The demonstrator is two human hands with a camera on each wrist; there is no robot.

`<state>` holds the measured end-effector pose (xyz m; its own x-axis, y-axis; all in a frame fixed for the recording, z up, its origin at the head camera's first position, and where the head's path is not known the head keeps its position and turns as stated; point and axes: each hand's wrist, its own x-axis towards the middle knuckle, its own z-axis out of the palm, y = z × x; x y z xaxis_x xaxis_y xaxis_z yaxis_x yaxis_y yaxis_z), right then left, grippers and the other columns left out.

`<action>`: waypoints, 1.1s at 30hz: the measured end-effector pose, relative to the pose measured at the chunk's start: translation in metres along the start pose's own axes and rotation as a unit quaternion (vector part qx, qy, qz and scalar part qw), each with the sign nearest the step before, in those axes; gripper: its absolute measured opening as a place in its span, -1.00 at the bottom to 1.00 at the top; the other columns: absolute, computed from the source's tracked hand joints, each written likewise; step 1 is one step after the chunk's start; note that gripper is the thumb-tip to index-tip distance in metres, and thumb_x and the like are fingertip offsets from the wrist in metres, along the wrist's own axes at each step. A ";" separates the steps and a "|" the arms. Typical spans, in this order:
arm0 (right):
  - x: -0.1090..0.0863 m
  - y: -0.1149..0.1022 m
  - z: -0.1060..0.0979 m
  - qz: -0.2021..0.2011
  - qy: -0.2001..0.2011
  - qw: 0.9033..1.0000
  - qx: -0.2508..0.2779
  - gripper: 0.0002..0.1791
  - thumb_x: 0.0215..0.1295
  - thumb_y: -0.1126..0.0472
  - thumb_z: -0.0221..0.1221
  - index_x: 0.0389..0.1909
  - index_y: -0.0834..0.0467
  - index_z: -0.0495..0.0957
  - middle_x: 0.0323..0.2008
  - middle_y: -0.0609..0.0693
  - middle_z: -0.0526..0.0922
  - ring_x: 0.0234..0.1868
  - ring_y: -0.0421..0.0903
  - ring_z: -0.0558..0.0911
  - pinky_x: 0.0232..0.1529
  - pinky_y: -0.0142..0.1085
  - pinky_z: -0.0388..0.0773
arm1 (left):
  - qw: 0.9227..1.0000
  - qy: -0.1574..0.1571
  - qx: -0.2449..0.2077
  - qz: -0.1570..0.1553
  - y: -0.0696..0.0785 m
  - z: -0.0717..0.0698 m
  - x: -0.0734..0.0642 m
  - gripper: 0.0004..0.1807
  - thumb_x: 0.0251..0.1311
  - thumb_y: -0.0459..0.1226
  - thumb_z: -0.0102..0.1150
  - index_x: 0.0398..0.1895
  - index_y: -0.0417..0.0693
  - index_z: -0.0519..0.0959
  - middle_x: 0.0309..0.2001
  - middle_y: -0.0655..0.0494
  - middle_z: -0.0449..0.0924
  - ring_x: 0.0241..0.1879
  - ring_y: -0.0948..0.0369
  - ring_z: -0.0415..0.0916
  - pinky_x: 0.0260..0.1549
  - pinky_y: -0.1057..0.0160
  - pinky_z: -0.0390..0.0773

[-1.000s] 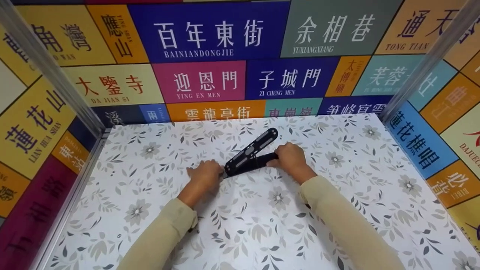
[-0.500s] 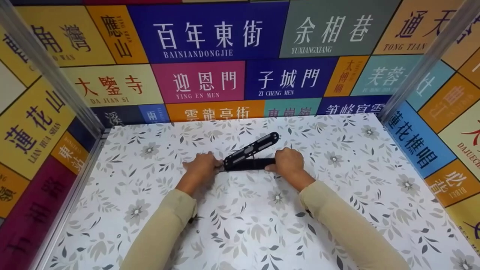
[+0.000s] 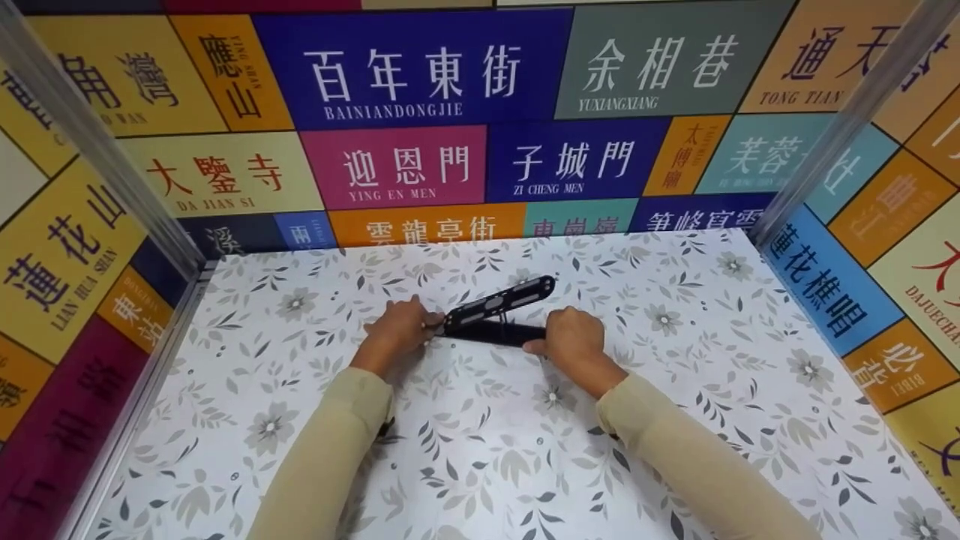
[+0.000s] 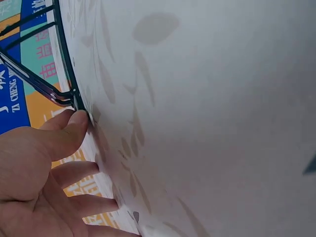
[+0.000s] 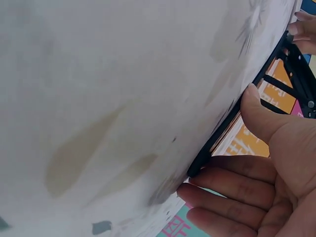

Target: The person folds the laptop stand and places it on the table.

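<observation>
"So, what are the hands doing?"

"The left hand (image 3: pixel 401 326) is pinching the hinge end of a black folding stand (image 3: pixel 491 332) between thumb and finger, its other fingers spreading loosely. The right hand (image 3: pixel 576 339) is gripping the free end of the base, thumb lying along one face, fingers curling behind."

"Why one hand at each end?"

"Presumably they're steadying the base from both sides. Nobody is touching the slotted upper panel (image 3: pixel 508 300), so it's tilting up from the hinge, and thin struts (image 3: pixel 503 316) are running between the two, likely propping it."

"Where is the stand sitting?"

"Between the hands, over the far half of the floral worktop (image 3: pixel 465 435). Whether its base is touching the surface, I'm not managing to tell."

"And further out?"

"Beige sleeves (image 3: pixel 322 442) are reaching in from the near edge. Behind the worktop, a wall of colourful place-name signs (image 3: pixel 409 75) is rising, and clear corner posts (image 3: pixel 847 120) are flanking it."
</observation>
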<state>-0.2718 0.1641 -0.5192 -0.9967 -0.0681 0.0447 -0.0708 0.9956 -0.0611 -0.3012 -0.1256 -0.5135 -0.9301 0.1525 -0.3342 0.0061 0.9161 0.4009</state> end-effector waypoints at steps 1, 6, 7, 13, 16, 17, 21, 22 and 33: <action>-0.001 -0.001 0.000 0.001 -0.001 1.000 -0.001 -0.30 -0.08 -0.43 0.45 -0.66 0.16 0.55 -0.62 0.12 0.63 -0.57 0.06 0.64 -0.60 -0.06 0.57 | 1.000 -0.003 -0.004 -0.003 0.000 0.000 0.000 -0.54 0.43 -0.15 0.21 0.34 0.44 0.52 0.63 -0.07 -0.01 0.57 -0.34 -0.09 0.24 -0.69 -0.06; -0.005 -0.005 0.001 0.002 0.002 1.000 -0.011 -0.29 -0.08 -0.43 0.44 -0.54 0.21 0.63 -0.51 0.16 0.68 -0.49 0.12 0.68 -0.53 -0.02 0.60 | 1.000 -0.006 -0.028 -0.009 -0.001 0.000 0.005 -0.54 0.42 -0.20 0.22 0.33 0.42 0.53 0.64 -0.09 -0.06 0.57 -0.36 -0.20 0.22 -0.71 -0.12; -0.005 -0.005 0.001 0.001 0.003 1.000 -0.011 -0.30 -0.07 -0.43 0.44 -0.54 0.21 0.64 -0.50 0.17 0.68 -0.49 0.12 0.67 -0.53 -0.02 0.60 | 0.999 -0.008 -0.031 -0.011 -0.002 -0.001 0.006 -0.53 0.43 -0.21 0.21 0.33 0.42 0.53 0.64 -0.10 -0.08 0.57 -0.37 -0.23 0.20 -0.72 -0.14; -0.007 -0.007 0.001 -0.003 -0.009 1.000 -0.005 -0.33 -0.02 -0.42 0.42 -0.52 0.18 0.65 -0.46 0.15 0.69 -0.46 0.11 0.67 -0.50 -0.03 0.61 | 0.999 -0.009 -0.037 -0.021 0.000 0.000 0.009 -0.54 0.45 -0.18 0.18 0.36 0.40 0.51 0.64 -0.10 -0.09 0.56 -0.39 -0.28 0.17 -0.75 -0.14; -0.006 -0.006 0.000 -0.007 -0.010 1.000 -0.001 -0.30 -0.05 -0.43 0.43 -0.51 0.19 0.64 -0.44 0.16 0.69 -0.41 0.13 0.69 -0.45 -0.01 0.63 | 0.999 -0.005 -0.036 -0.022 0.003 0.001 0.008 -0.55 0.48 -0.12 0.14 0.39 0.37 0.48 0.65 -0.10 -0.09 0.57 -0.39 -0.30 0.17 -0.75 -0.14; -0.005 -0.005 0.000 -0.008 -0.008 1.000 0.002 -0.30 -0.07 -0.43 0.44 -0.52 0.20 0.63 -0.44 0.17 0.69 -0.40 0.14 0.69 -0.44 0.00 0.63 | 0.999 -0.005 -0.034 -0.023 0.003 0.001 0.008 -0.55 0.49 -0.10 0.13 0.40 0.36 0.47 0.65 -0.10 -0.09 0.57 -0.39 -0.30 0.18 -0.75 -0.15; -0.003 -0.003 -0.001 -0.011 0.005 1.000 0.019 -0.29 -0.15 -0.43 0.48 -0.61 0.17 0.55 -0.51 0.15 0.66 -0.41 0.13 0.69 -0.42 0.01 0.64 | 0.999 -0.005 -0.036 -0.024 0.003 0.001 0.008 -0.53 0.52 0.00 0.04 0.45 0.32 0.42 0.65 -0.07 -0.11 0.58 -0.37 -0.35 0.20 -0.74 -0.17; -0.003 -0.003 -0.001 -0.012 0.009 1.000 0.025 -0.29 -0.17 -0.43 0.49 -0.64 0.16 0.53 -0.54 0.14 0.64 -0.42 0.13 0.68 -0.43 0.02 0.64 | 0.999 -0.007 -0.033 -0.023 0.002 0.002 0.008 -0.53 0.52 0.00 0.03 0.45 0.35 0.41 0.66 -0.07 -0.12 0.58 -0.37 -0.36 0.20 -0.73 -0.17; 0.004 0.013 0.001 -0.028 0.009 0.997 0.066 -0.27 -0.26 -0.48 0.50 -0.77 0.06 0.42 -0.76 -0.06 0.40 -0.66 -0.04 0.46 -0.65 -0.15 0.39 | 1.000 -0.007 -0.016 -0.005 -0.001 0.006 0.008 -0.50 0.52 -0.09 0.04 0.47 0.43 0.36 0.66 -0.09 -0.15 0.59 -0.36 -0.30 0.23 -0.71 -0.13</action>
<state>-0.2766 0.1766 -0.5211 -0.9902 -0.1211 0.0690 -0.1321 0.9730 -0.1894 -0.3063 -0.1231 -0.5213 -0.9250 0.1479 -0.3499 -0.0155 0.9057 0.4237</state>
